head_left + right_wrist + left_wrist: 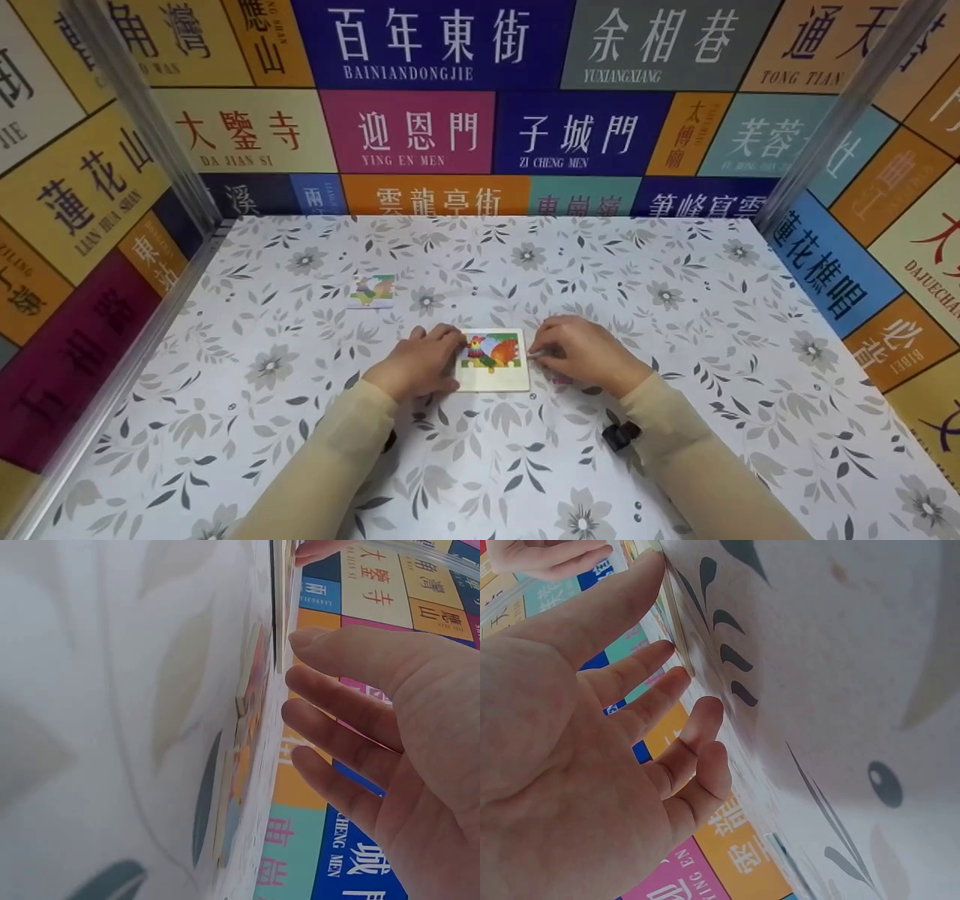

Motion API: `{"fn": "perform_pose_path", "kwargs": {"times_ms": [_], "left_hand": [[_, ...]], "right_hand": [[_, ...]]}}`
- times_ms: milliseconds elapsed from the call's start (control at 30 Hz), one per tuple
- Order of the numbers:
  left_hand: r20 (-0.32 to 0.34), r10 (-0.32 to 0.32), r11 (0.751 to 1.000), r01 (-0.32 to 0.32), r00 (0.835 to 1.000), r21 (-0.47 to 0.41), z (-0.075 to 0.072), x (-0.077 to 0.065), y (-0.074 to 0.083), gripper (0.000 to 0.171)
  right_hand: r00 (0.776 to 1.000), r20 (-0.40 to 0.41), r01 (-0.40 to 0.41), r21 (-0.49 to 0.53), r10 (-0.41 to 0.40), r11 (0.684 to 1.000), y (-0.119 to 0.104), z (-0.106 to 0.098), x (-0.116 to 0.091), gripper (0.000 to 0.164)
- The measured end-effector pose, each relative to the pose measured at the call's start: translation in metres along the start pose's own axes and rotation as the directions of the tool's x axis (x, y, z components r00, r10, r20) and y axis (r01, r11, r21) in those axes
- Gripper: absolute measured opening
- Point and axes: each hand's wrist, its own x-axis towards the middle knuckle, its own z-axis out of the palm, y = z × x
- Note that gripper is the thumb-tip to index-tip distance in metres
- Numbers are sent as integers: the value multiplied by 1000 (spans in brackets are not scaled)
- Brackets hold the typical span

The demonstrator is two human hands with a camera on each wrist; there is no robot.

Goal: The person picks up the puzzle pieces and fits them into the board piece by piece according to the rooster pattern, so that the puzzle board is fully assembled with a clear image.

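A small pale puzzle board (491, 381) lies on the table, a colourful rooster picture in its upper part and a bare strip below. My left hand (420, 361) holds the board along its left side, thumb at the near corner and fingers farther up. At the right edge is my right hand (585, 352), its thumb and forefinger close together beside the frame. I cannot tell whether a small piece is between these fingertips. Loose puzzle pieces (227, 802) lie under the right hand, mostly hidden by it in the head view.
A rooster picture card (373, 290) lies farther back on the left. White floral paper (300, 435) covers the table. Panels with place names stand at the back (409, 131) and both sides, with clear corner posts (832, 127).
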Motion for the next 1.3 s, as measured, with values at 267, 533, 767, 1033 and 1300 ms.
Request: {"fn": "perform_pose_path", "kwargs": {"times_ms": [267,533,767,1033,1300], "left_hand": [[0,2,1000,-2,1000,-1,0,1,0,64],[9,-5,1000,5,1000,-4,0,-2,-2,65],[21,-14,1000,14,1000,7,0,0,0,65],[0,11,1000,-11,1000,-9,-1,0,0,66],[14,-4,1000,4,1000,-5,-1,1,0,66]], "right_hand": [[1000,3,-27,-5,27,1000,4,-5,-7,12],[1000,-8,-25,-32,25,999,8,-7,-17,12],[1000,2,-4,-68,4,998,12,-7,-25,16],[1000,-11,10,-75,-11,997,15,-11,-33,14],[1000,-21,13,-75,-15,997,13,-8,-40,15]]}}
